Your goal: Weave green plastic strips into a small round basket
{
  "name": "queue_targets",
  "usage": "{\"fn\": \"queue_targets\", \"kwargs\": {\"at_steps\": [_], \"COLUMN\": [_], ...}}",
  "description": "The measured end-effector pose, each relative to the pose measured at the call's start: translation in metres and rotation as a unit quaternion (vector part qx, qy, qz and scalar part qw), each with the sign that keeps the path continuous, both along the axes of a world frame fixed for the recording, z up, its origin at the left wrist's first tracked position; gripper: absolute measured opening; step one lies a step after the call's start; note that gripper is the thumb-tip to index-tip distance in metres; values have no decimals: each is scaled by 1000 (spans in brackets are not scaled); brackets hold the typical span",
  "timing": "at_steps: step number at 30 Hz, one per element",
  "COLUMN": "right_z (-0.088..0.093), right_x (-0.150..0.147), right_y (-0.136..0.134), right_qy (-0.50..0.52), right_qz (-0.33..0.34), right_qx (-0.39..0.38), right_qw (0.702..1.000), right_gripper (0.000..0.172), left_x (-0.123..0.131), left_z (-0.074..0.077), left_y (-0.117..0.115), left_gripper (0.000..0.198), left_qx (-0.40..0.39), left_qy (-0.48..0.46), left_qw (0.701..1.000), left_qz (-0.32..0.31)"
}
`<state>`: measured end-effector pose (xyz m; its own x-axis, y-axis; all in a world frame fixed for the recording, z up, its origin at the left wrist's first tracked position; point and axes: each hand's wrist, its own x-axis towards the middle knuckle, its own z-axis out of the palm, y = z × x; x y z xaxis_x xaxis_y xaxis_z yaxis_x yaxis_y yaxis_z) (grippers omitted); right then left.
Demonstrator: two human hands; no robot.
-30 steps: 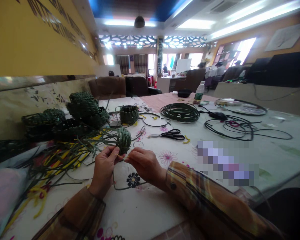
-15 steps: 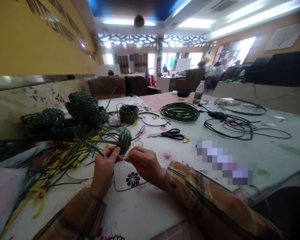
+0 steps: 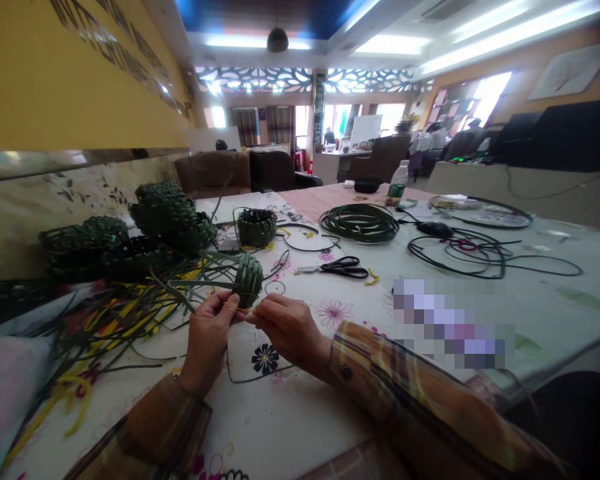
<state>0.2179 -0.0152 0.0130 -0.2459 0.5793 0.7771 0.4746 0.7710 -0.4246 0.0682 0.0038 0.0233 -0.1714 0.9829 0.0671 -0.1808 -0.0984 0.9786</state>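
A small dark green woven basket lies on its side, with loose strips sticking out to its left. My left hand is closed at its lower edge, thumb and fingers pinching the basket there. A thin yellow-orange wire runs from that pinch to my right hand. The right fingers are pressed together on the wire's end, just right of the basket. Both hands are close together above the flowered tablecloth.
Black-handled scissors lie beyond my right hand. Behind are a finished-looking woven basket and a coil of green strips. Loose green and yellow strips spread at left, before stacked baskets. A bottle stands farther back.
Both hands hold nearly the same place. My right fingers have shifted very slightly at the wire; the basket and its loose strips have moved a little to the left.
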Motion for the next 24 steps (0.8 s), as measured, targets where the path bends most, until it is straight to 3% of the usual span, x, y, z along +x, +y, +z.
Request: {"fn": "queue_targets", "kwargs": {"at_steps": [13,24], "right_z": [-7,-9], "right_x": [-3,-8], "right_y": [0,-4], "right_qy": [-82,-129], "right_qz": [-28,-85], "right_qx": [36,41], "right_qw": [996,987], "right_gripper": [30,22], "left_x": [1,-4], "left_z": [-1,-14], "left_y": [-1,7], "left_gripper": [43,42], "left_qx": [7,-26], "left_qy": [30,-22], "left_qw": [999,997], "left_qz": [-21,-66]}}
